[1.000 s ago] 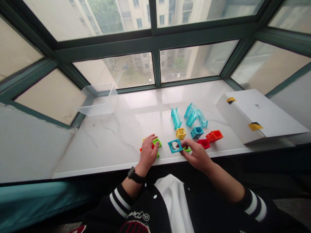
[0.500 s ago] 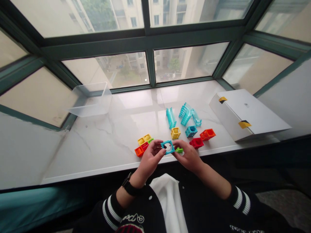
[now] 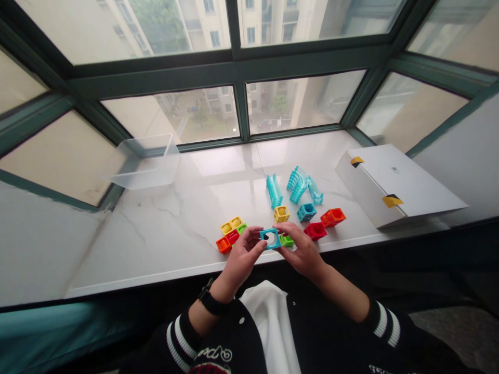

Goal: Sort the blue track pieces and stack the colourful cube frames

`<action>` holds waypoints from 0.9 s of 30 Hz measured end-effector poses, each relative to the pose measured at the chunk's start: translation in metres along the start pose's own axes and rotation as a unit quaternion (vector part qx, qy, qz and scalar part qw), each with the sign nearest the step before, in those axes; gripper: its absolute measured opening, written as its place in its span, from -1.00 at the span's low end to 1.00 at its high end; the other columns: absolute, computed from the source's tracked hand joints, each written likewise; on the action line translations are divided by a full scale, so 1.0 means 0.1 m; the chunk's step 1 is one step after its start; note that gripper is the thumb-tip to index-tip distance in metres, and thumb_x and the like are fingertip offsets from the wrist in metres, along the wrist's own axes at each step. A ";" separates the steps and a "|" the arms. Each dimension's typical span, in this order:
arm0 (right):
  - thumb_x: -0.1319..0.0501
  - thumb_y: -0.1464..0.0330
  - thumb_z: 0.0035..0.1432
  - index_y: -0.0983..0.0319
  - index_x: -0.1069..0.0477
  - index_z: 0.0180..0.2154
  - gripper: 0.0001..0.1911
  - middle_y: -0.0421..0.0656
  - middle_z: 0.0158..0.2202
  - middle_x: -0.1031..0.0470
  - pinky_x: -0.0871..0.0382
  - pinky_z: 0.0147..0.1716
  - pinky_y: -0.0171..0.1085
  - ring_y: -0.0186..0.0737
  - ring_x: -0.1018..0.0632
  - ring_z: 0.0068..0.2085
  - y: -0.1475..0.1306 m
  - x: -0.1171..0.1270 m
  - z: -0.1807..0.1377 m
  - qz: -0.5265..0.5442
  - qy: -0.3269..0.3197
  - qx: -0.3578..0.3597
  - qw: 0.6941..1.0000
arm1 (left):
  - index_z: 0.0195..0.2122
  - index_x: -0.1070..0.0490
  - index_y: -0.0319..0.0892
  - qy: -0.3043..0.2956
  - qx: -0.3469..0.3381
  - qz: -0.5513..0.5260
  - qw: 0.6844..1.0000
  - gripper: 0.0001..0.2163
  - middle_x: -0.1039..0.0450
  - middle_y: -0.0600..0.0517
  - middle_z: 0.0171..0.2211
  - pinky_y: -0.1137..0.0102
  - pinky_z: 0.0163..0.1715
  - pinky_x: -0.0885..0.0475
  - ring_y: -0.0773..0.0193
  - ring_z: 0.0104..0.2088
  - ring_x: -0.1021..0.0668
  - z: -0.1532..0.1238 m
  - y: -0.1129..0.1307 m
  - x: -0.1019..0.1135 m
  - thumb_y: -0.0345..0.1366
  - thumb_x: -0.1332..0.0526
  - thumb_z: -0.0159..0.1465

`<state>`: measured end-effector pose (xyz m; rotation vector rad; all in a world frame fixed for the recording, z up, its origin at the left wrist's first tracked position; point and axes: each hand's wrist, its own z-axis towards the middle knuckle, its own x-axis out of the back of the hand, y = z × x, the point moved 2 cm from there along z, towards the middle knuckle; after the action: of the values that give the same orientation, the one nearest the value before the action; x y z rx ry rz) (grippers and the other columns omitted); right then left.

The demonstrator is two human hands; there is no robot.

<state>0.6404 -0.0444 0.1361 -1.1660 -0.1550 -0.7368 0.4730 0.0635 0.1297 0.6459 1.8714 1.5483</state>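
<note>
We find the left hand (image 3: 239, 262) and right hand (image 3: 302, 250) narrowed on a blue square block (image 3: 270, 238), pinched between both over the marble sill (image 3: 117, 244). A green block (image 3: 286, 240) lies just right of it; orange, red and yellow blocks (image 3: 230, 234) lie left. Beyond stand a red block (image 3: 315, 231), clear blue tubes (image 3: 274, 191), a plastic tub (image 3: 144, 162) and a white box (image 3: 393, 187).

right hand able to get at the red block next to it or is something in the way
Probably yes. The right hand is close beside the red block, and only bare marble sill seems to lie between them. But it is gripping the blue square frame with the left hand, so it would likely need to let go first.
</note>
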 end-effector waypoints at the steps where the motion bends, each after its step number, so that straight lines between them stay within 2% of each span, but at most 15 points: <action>1: -0.26 0.33 0.37 0.09 -0.37 0.23 -0.57 0.00 0.15 -0.52 -0.56 0.10 0.01 0.01 -0.58 0.11 0.01 0.00 0.00 0.001 0.000 0.000 1.000 | 0.09 -0.41 -0.08 0.001 0.000 0.002 1.000 -0.59 -0.58 -0.07 -0.04 0.20 0.07 -0.54 0.11 0.01 -0.62 0.00 0.00 0.00 -0.01 -0.36 0.32; 8: -0.27 0.28 0.38 0.09 -0.37 0.23 -0.58 0.00 0.15 -0.51 -0.58 0.08 -0.01 0.01 -0.57 0.13 0.07 0.00 -0.01 -0.003 0.012 -0.003 1.000 | 0.12 -0.44 -0.05 0.020 0.013 0.007 1.000 -0.60 -0.55 -0.01 -0.09 0.26 0.02 -0.55 0.17 -0.06 -0.61 0.02 -0.04 -0.05 -0.03 -0.36 0.33; 13: -0.36 0.23 0.32 0.10 -0.32 0.29 -0.44 0.00 0.17 -0.52 -0.45 0.24 0.08 0.05 -0.52 0.21 0.07 0.01 -0.01 -0.037 0.005 0.008 0.999 | 0.10 -0.45 -0.08 0.003 0.017 0.019 1.000 -0.60 -0.53 -0.02 -0.13 0.28 -0.07 -0.57 0.19 -0.12 -0.62 0.07 -0.08 -0.13 -0.02 -0.36 0.34; 16: -0.34 0.24 0.33 0.10 -0.32 0.29 -0.45 0.00 0.17 -0.52 -0.42 0.27 0.11 0.07 -0.51 0.23 0.09 0.03 -0.03 -0.056 0.018 0.002 0.998 | 0.12 -0.44 -0.09 -0.001 -0.012 0.053 0.999 -0.59 -0.54 -0.03 -0.13 0.26 -0.09 -0.59 0.18 -0.15 -0.62 0.13 -0.08 -0.20 -0.04 -0.38 0.33; 22: -0.27 0.32 0.35 0.07 -0.30 0.30 -0.48 0.01 0.24 -0.47 -0.40 0.29 0.14 0.06 -0.46 0.30 0.14 0.13 -0.07 -0.064 0.047 -0.005 0.997 | 0.13 -0.46 -0.08 -0.004 -0.086 0.138 0.987 -0.59 -0.53 -0.08 -0.04 0.21 0.01 -0.58 0.14 -0.08 -0.62 0.27 -0.01 -0.34 -0.10 -0.41 0.31; 27: -0.28 0.31 0.34 0.10 -0.23 0.35 -0.40 0.06 0.30 -0.38 -0.37 0.31 0.20 0.13 -0.41 0.34 0.22 0.25 -0.09 -0.098 0.118 -0.011 0.988 | 0.15 -0.43 -0.11 -0.020 -0.100 0.154 0.983 -0.61 -0.52 -0.11 -0.01 0.20 -0.01 -0.59 0.14 -0.08 -0.64 0.47 0.03 -0.54 -0.14 -0.38 0.34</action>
<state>0.6701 -0.0588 0.1270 -1.0841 -0.0635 -1.0471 0.5445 0.0580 0.1351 0.8968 1.6135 1.8749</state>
